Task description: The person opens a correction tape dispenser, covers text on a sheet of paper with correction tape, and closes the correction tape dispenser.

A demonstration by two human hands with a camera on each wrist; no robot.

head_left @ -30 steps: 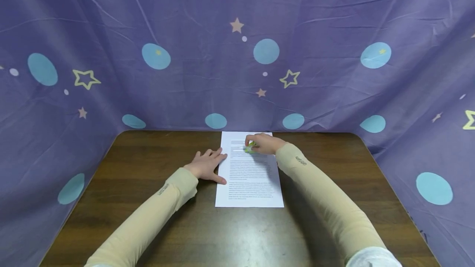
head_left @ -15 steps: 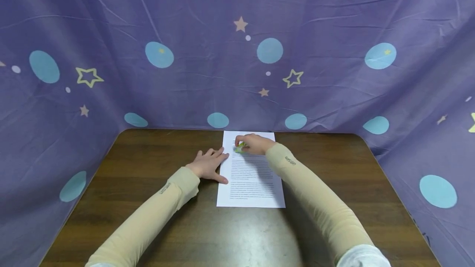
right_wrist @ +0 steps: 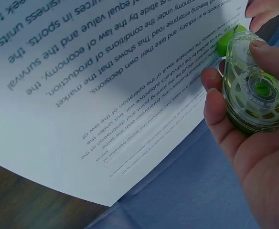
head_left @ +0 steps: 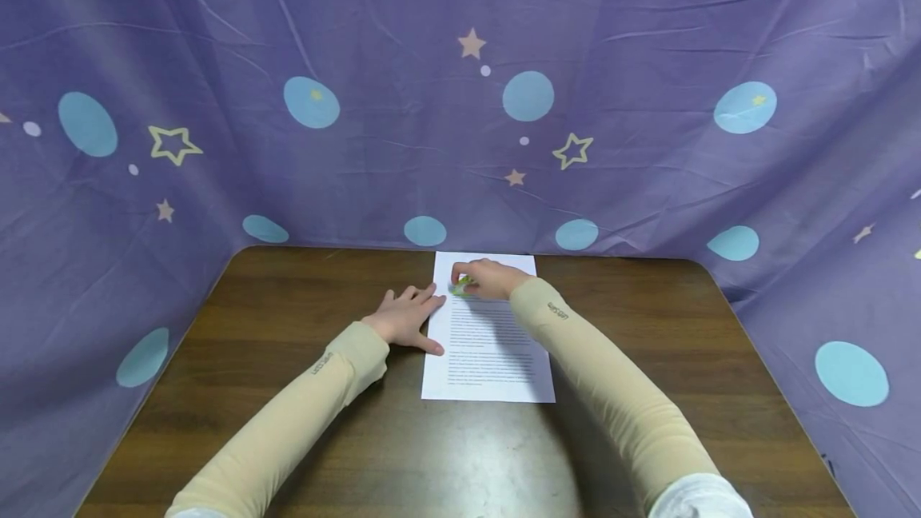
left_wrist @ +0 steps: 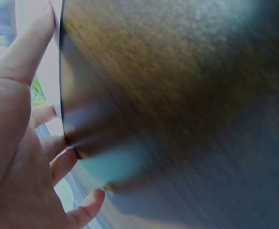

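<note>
A white sheet of printed text (head_left: 496, 350) lies at the far middle of the table. My right hand (head_left: 492, 279) holds a green, see-through correction tape (head_left: 460, 286) over the upper left lines. In the right wrist view the thumb and fingers of that hand (right_wrist: 268, 157) pinch the round body of the correction tape (right_wrist: 256, 90), and its green tip (right_wrist: 224, 44) is at the paper. My left hand (head_left: 406, 320) is spread along the sheet's left edge. Its thumb and some fingertips rest on the paper, others on the wood, as the left wrist view of the hand (left_wrist: 15, 138) shows.
The brown wooden table (head_left: 302, 294) reaches back to a purple curtain (head_left: 360, 142) printed with stars and blue circles. Curtain cloth also hangs along both sides. The sheet's top edge lies close to the table's back edge.
My right hand has slid left across the upper lines with the correction tape, slowing in the last half second. The left hand stays in place on the sheet's edge. The view has shifted slightly.
</note>
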